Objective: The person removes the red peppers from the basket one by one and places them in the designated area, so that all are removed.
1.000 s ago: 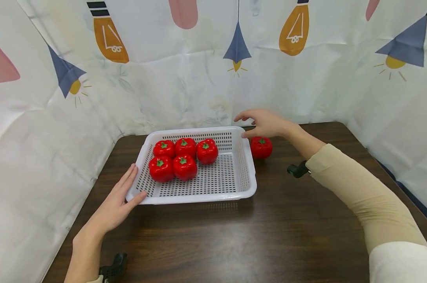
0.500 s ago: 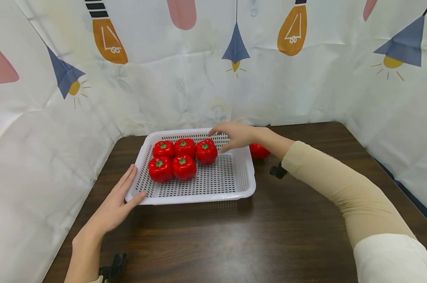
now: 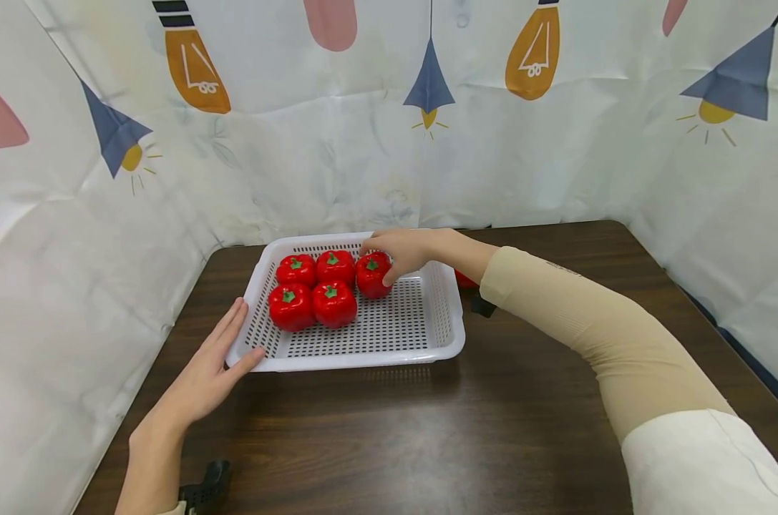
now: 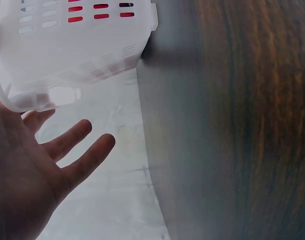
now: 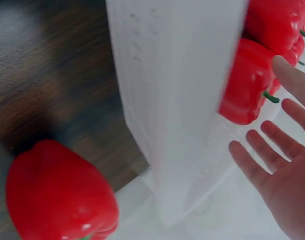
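Note:
A white perforated plastic basket (image 3: 363, 361) stands on the table with several red bell peppers in its left and middle part. My left hand (image 3: 202, 379) rests against the basket's left end, fingers extended; in the left wrist view its fingers (image 4: 87, 160) spread beside the basket wall. Over the basket, my right hand (image 3: 404, 252) reaches around the rightmost bell pepper (image 3: 371, 277), thumb in front and fingers behind. The right wrist view has the right hand's fingers (image 5: 255, 155) spread close to that pepper; whether they touch it I cannot tell.
Outside the basket's right end lies another red bell pepper (image 5: 60, 192), mostly hidden by the right arm in the head view. The dark wooden table (image 3: 389, 443) ends at a white printed curtain (image 3: 337, 164) behind and at the sides.
My right hand has moved left from above the basket's right rim, beside the outside pepper, to the rightmost pepper inside. The left hand keeps its place on the basket.

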### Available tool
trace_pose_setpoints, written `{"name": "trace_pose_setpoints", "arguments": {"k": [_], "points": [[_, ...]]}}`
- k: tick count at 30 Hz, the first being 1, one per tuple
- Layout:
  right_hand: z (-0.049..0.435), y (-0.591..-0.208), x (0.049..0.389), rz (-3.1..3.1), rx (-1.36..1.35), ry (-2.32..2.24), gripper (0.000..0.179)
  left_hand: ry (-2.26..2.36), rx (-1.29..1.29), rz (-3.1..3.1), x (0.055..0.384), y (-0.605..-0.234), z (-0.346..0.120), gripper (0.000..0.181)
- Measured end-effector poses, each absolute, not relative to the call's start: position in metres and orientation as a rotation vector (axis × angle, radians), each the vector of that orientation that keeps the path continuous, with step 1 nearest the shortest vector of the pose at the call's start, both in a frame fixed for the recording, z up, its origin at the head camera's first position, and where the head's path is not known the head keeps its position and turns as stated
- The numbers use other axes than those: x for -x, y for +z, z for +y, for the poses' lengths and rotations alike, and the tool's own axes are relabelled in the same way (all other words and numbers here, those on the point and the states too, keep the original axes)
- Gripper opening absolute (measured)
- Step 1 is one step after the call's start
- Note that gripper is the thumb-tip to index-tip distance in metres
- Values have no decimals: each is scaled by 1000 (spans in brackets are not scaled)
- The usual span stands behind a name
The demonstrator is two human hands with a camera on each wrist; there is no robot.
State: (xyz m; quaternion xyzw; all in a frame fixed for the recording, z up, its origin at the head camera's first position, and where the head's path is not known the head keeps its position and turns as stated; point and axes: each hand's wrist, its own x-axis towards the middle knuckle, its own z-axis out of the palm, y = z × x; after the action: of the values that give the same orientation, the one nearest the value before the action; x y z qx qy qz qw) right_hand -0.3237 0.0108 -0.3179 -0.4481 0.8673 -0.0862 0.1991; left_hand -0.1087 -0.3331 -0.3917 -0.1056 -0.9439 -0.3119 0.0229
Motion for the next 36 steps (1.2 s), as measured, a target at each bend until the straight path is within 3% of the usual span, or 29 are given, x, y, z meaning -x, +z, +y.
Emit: {"name": "trace_pose_setpoints", "arguments": {"k": [7,23,31,36], "points": [[-4,-315,322,2421,1200,-178,66,-965,331,-2915,109,-395,-333,87],[-25,-319,318,2412,1128,-112,81,-965,326,-2916,109,-395,-333,87],[-26,-317,317,2402,1176,-95,65,-967,324,-2916,109,-395,-333,87],[-24,-314,316,2400,1163,-87,71,-970,331,-2913,109,-394,-333,87]]}}
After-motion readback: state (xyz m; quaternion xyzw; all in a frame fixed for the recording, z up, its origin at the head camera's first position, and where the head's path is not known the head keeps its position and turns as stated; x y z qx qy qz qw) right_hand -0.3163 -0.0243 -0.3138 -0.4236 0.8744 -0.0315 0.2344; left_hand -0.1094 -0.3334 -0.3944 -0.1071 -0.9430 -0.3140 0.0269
